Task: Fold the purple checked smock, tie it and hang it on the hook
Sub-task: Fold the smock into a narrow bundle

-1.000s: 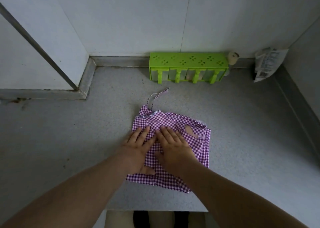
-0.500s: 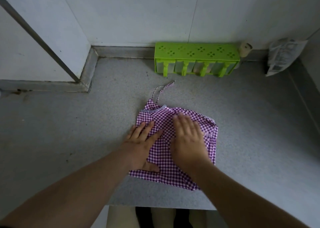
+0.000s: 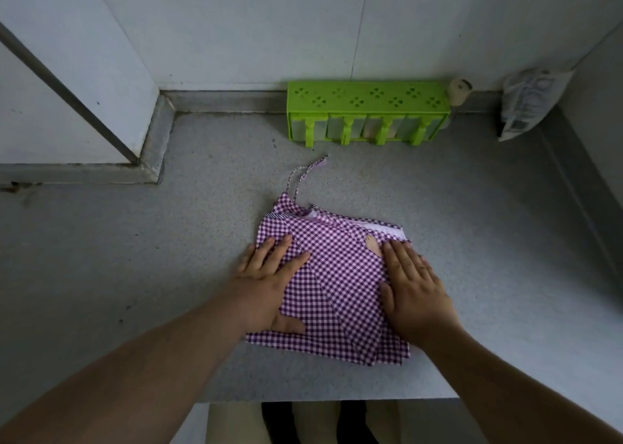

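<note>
The purple-and-white checked cotton smock (image 3: 337, 275) lies folded into a rough square on the speckled grey countertop (image 3: 168, 275), near its front edge, its thin tie strings (image 3: 303, 177) trailing toward the wall. The left hand (image 3: 269, 288) and right hand (image 3: 414, 292) press flat on opposite sides, fingers straight and slightly spread. Smoothing outward from the centre should sharpen the creases. Behind stands a perforated lime-green plastic rack (image 3: 367, 106).

Grey speckled counter (image 3: 135, 275) in a dim white-walled corner (image 3: 269, 22)
</note>
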